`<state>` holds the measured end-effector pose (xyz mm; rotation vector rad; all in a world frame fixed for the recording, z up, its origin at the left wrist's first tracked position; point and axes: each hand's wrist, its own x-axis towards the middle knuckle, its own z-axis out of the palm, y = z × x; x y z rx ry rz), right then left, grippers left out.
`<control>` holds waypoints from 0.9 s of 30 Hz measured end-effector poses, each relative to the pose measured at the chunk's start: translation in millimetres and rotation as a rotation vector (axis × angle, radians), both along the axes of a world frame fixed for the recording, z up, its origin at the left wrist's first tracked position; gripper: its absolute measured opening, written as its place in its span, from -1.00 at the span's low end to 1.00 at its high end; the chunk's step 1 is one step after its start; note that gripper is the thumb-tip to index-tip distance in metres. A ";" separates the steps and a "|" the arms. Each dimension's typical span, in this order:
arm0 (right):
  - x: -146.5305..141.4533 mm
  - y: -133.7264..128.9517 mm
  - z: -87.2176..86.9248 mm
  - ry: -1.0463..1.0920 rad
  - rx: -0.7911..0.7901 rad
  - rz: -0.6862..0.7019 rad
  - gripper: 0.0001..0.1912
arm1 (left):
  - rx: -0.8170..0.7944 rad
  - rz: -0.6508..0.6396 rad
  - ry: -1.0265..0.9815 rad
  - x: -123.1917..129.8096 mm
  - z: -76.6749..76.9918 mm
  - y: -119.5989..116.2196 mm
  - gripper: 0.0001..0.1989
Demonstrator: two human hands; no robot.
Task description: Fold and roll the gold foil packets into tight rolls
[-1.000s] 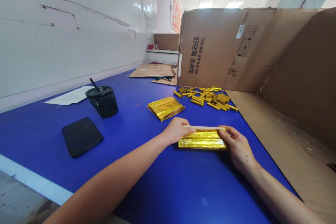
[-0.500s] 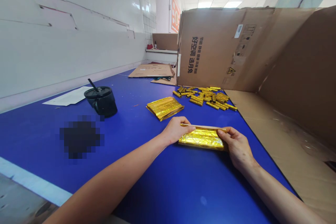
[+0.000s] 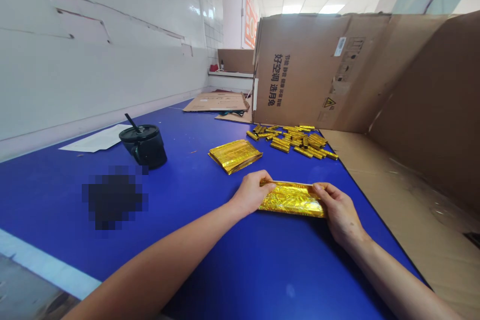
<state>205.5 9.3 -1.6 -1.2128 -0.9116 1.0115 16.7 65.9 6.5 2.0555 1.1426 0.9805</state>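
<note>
Between my hands is a shiny gold foil sheet (image 3: 292, 201), wide and flat, with a thin pale edge along its top. My left hand (image 3: 252, 192) pinches its left end, thumb on the near face. At the right end, my right hand (image 3: 340, 210) grips it between thumb and fingers, most of the fingers hidden behind. Just beyond my left hand lies a flat stack of gold foil sheets (image 3: 235, 156) on the blue table (image 3: 232, 260). A loose heap of small gold foil rolls (image 3: 296, 139) is spread farther back.
A dark lidded mug (image 3: 144, 147) with a handle sticking up stands at left, beside white paper (image 3: 95, 138). A blurred dark patch covers something nearer. A large cardboard box (image 3: 307, 70) stands behind the rolls, and cardboard (image 3: 390, 200) borders the right side. Flat cardboard (image 3: 215, 102) lies farther back.
The gold sheet has turned slightly between my fingers: its pale top strip now shows as a thinner line, and more of the smooth gold face is visible. Both hands keep their grip.
</note>
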 end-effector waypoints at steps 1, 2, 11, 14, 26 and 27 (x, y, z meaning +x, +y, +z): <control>0.6 0.3 -0.3 -0.013 -0.003 0.000 -0.72 | 0.014 0.002 0.006 0.4 -0.1 -1.3 -0.93; 1.4 0.6 -0.6 -0.031 -0.005 -0.004 -0.72 | 0.031 0.005 0.010 0.8 0.1 -2.9 -0.93; 8.4 1.9 -1.8 -0.123 -0.085 0.086 -0.71 | 0.126 -0.022 0.086 -1.0 6.1 -11.8 -0.91; 8.9 3.3 -6.6 -0.228 -0.075 0.062 -0.70 | 0.137 -0.033 0.113 -1.3 5.5 -10.7 -0.90; 4.7 2.5 -5.7 -1.114 -0.085 -0.084 -0.76 | 0.040 0.024 0.404 1.5 -5.6 -6.5 -0.87; 3.3 2.0 -5.0 -1.253 -0.122 -0.089 -0.76 | 0.034 0.039 0.419 1.4 -5.4 -7.1 -0.87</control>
